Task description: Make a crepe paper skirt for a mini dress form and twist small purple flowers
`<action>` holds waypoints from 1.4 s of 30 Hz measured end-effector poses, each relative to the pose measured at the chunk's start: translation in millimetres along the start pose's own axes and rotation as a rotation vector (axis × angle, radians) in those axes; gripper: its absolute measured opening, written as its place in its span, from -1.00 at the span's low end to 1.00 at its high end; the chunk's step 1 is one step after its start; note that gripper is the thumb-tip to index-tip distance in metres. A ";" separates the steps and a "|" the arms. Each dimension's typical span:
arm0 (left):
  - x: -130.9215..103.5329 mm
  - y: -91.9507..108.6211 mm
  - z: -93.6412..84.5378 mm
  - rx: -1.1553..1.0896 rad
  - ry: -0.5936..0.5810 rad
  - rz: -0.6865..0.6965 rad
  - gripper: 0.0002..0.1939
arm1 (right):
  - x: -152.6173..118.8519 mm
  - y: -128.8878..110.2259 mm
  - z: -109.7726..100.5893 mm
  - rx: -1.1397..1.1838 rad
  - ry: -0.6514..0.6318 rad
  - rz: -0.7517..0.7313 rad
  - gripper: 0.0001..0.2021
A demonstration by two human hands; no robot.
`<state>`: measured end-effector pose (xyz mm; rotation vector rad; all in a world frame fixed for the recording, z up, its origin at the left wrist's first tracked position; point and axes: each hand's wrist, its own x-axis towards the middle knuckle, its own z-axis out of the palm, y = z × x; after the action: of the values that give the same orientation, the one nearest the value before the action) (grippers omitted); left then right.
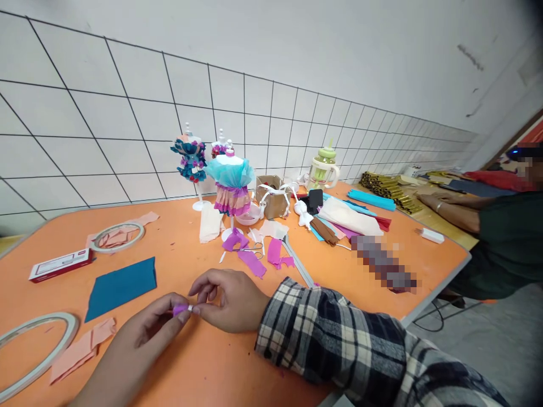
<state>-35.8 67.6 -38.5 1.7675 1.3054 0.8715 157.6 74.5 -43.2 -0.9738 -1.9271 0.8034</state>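
Note:
Between the fingertips of my left hand is a small rolled piece of purple crepe paper with a whitish tip. My right hand, in a plaid sleeve, has its fingers curled and its thumb pinching at that tip. Both hands are low over the orange table. Just beyond them lie purple paper scraps and a pair of scissors, partly over the scraps. A dark teal paper sheet lies left of my hands, with folded peach paper nearer my left forearm.
Small dress forms wear crepe paper dresses, one turquoise and purple. Tape rolls and a red-white box lie left. A cardboard box, a green-lidded jug and colored paper stand behind. A co-worker's arm rests at right.

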 end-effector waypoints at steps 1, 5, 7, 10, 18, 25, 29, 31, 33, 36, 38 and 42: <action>0.1 -0.9 0.4 -0.037 0.028 -0.016 -0.66 | 0.3 0.5 0.5 0.035 0.036 0.038 -0.81; -3.3 2.2 4.9 -0.146 0.097 -0.110 -0.53 | -2.5 -3.6 2.1 0.075 0.259 0.121 -0.82; -6.3 7.1 8.3 -0.156 0.127 -0.151 -0.61 | -5.8 -7.5 2.8 0.055 0.289 0.117 -0.85; -10.2 13.6 11.8 -0.199 0.147 -0.138 -0.70 | -10.0 -11.7 4.3 0.049 0.266 0.113 -0.86; -12.2 18.0 9.3 -0.180 0.166 -0.093 -0.77 | -11.4 -12.7 2.3 0.077 0.192 0.015 -0.83; -11.1 21.6 9.6 -0.148 0.192 -0.084 -0.80 | -12.7 -11.4 1.8 -0.037 0.261 -0.086 -0.90; -12.9 23.3 9.2 -0.112 0.218 -0.070 -0.80 | -10.7 -13.1 1.9 -0.040 0.273 -0.053 -0.95; -13.1 24.0 9.3 -0.101 0.229 -0.070 -0.80 | -9.8 -13.6 1.5 -0.031 0.265 -0.032 -0.94; -12.6 24.5 9.5 -0.091 0.222 -0.064 -0.80 | -9.0 -13.8 1.4 -0.007 0.253 0.013 -0.96; -11.3 24.4 9.1 -0.086 0.191 -0.075 -0.78 | -7.6 -13.4 2.0 0.065 0.208 0.102 -0.97; -11.1 23.9 7.6 -0.091 0.200 -0.091 -0.74 | -6.7 -11.8 2.8 0.115 0.191 0.154 -0.97; -14.0 26.0 4.8 -0.048 0.236 -0.090 -0.70 | -5.8 -6.4 4.1 0.103 0.244 0.238 -0.97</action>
<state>-23.4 48.3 -19.3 1.5920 1.4893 1.0763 154.1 65.6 -42.2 -1.1942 -1.5666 0.8649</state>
